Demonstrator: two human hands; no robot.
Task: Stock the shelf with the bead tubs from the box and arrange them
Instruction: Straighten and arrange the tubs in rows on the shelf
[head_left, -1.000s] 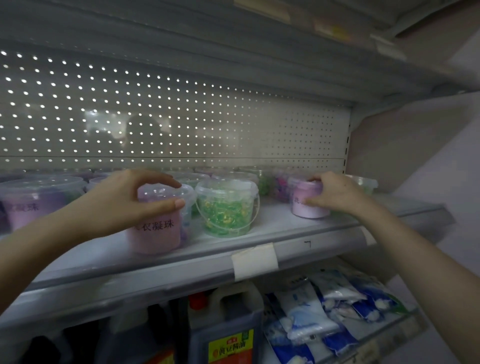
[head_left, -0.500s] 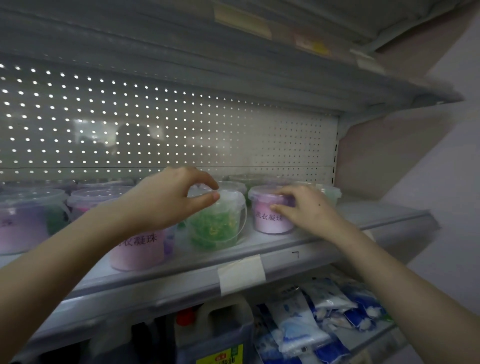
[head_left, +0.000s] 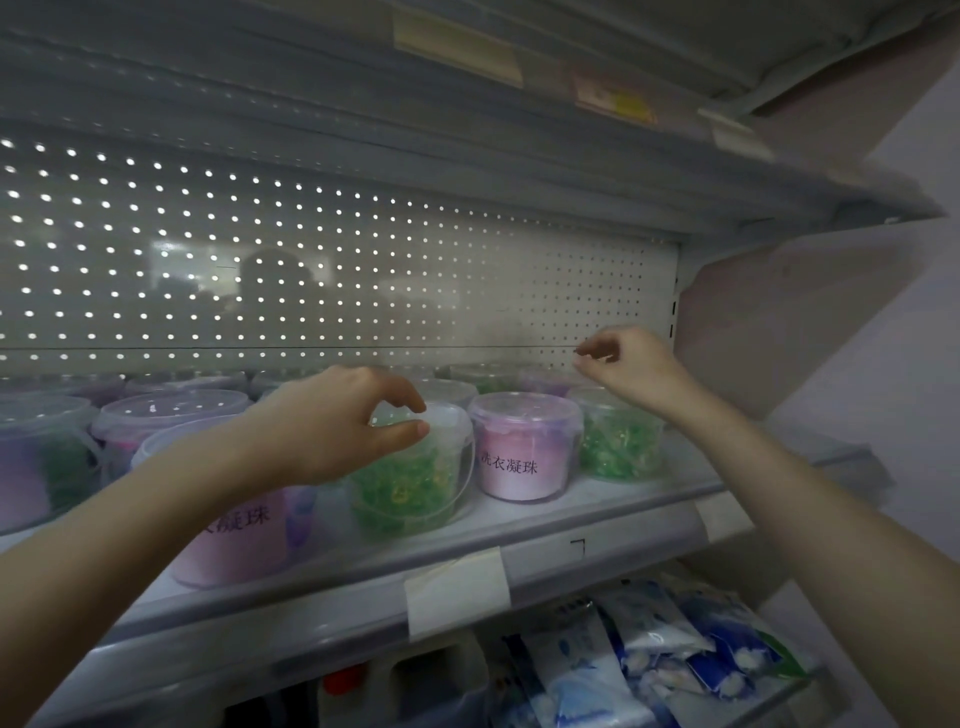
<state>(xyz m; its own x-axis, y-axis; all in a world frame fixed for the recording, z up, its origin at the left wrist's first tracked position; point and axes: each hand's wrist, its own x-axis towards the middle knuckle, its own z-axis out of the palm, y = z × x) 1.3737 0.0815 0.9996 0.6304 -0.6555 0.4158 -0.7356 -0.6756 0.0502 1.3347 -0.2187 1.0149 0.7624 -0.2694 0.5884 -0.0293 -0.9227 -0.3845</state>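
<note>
Clear lidded bead tubs stand in rows on the grey shelf (head_left: 613, 512). My left hand (head_left: 337, 423) grips the lid rim of a green bead tub (head_left: 410, 488) between thumb and fingers. Right of it stands a pink tub (head_left: 524, 457) with black lettering, then another green tub (head_left: 621, 447). My right hand (head_left: 631, 364) hovers above these two tubs, fingers loosely bent, holding nothing. A second pink lettered tub (head_left: 244, 540) sits at the shelf front under my left forearm. More tubs (head_left: 171, 410) fill the left and the back row.
A perforated back panel (head_left: 363, 270) closes the shelf behind, and the upper shelf (head_left: 467, 130) hangs low overhead. On the lower shelf lie blue-and-white bags (head_left: 623, 665) and a jug with a red cap (head_left: 343, 680). A paper tag (head_left: 457, 590) is stuck on the shelf lip.
My right hand slid the pink tub left beside the green one, let go and lifted. My left hand moved from the front pink tub to the green tub's lid.
</note>
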